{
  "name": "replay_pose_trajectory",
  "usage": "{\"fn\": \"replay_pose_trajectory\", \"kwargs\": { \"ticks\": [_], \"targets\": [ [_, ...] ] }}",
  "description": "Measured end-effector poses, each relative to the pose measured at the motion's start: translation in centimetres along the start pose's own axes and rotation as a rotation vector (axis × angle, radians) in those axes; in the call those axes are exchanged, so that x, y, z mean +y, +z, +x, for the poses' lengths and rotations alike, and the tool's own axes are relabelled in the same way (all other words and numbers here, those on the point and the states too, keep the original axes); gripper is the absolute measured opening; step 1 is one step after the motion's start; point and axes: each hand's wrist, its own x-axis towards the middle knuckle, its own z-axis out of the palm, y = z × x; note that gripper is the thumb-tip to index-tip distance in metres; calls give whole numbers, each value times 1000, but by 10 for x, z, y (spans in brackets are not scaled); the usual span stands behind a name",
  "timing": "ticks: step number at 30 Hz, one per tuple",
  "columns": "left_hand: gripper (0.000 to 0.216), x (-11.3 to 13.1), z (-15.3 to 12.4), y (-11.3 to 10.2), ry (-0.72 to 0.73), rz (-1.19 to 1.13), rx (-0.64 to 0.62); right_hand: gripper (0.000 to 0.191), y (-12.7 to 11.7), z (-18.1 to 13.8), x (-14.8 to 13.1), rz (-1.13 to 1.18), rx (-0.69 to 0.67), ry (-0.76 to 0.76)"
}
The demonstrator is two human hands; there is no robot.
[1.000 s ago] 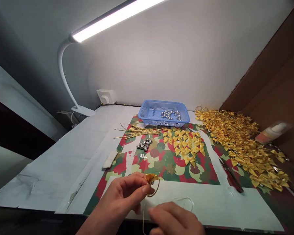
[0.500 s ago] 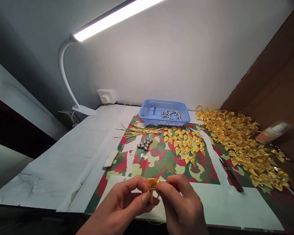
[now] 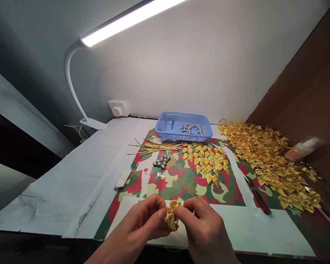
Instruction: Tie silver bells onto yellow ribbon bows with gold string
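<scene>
A small yellow ribbon bow (image 3: 171,219) is held over the near edge of the table, between my two hands. My left hand (image 3: 147,222) pinches its left side between thumb and fingers. My right hand (image 3: 202,223) is closed at the bow's right side, with the fingertips pinching a thin gold tie that crosses the bow's middle. Part of the tie is hidden behind my fingers. Beyond my hands lie several silver bells (image 3: 161,161), a bundle of gold twist ties (image 3: 155,147) and a group of loose yellow bows (image 3: 209,161).
A blue basket (image 3: 161,136) with silver bells stands at the back. To the right are a big heap of gold bows (image 3: 260,146), dark-handled scissors (image 3: 258,196) and a small bottle (image 3: 302,148). A white pad (image 3: 123,179) lies left; a lamp (image 3: 71,80) arches overhead.
The bow has turned in my fingers, so its loops now show upright and more fully. My right hand stays closed at the tie. The view has shifted slightly.
</scene>
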Motion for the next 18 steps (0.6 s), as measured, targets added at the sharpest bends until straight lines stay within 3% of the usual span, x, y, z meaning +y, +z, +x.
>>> {"fn": "replay_pose_trajectory", "kwargs": {
  "ticks": [5,14,18],
  "targets": [
    [32,-5,5,1,42,15,-14,25,1,-3,1,122,-20,32],
    [35,-16,5,1,130,108,60,25,2,-5,-2,-21,10,0],
    [37,-13,7,1,98,69,51,26,3,-5,1,114,1,47]
  ]
}}
